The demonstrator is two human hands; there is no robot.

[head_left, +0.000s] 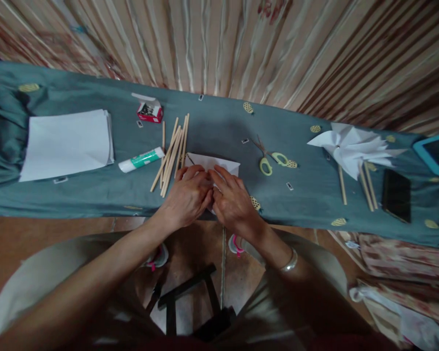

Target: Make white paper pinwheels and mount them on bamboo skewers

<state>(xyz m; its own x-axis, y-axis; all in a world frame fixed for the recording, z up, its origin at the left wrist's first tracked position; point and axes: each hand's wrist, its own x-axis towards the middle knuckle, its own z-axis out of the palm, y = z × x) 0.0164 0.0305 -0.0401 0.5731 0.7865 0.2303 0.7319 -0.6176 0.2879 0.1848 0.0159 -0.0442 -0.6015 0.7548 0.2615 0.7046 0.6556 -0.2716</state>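
A white piece of paper [221, 163] lies near the table's front edge, with both my hands bent over it. My left hand [188, 196] has its fingers curled and pressed together at the paper's near left part. Against it, my right hand [229, 199] grips the paper too, its fingers reaching over the sheet and the thumbs nearly meeting. Between the hands the paper is mostly hidden, so its folds cannot be made out. Just left of my left hand lies a bunch of wooden sticks [173, 156]. Scissors with green handles [272, 160] rest open to the right.
A glue stick [142, 160] and a red box of small metal pieces [149, 111] lie left, beyond them a stack of white paper [68, 144]. At right are white paper pinwheels [351, 146] on sticks, a dark phone [397, 196] and a blue-framed device [437, 153]. Curtains hang behind.
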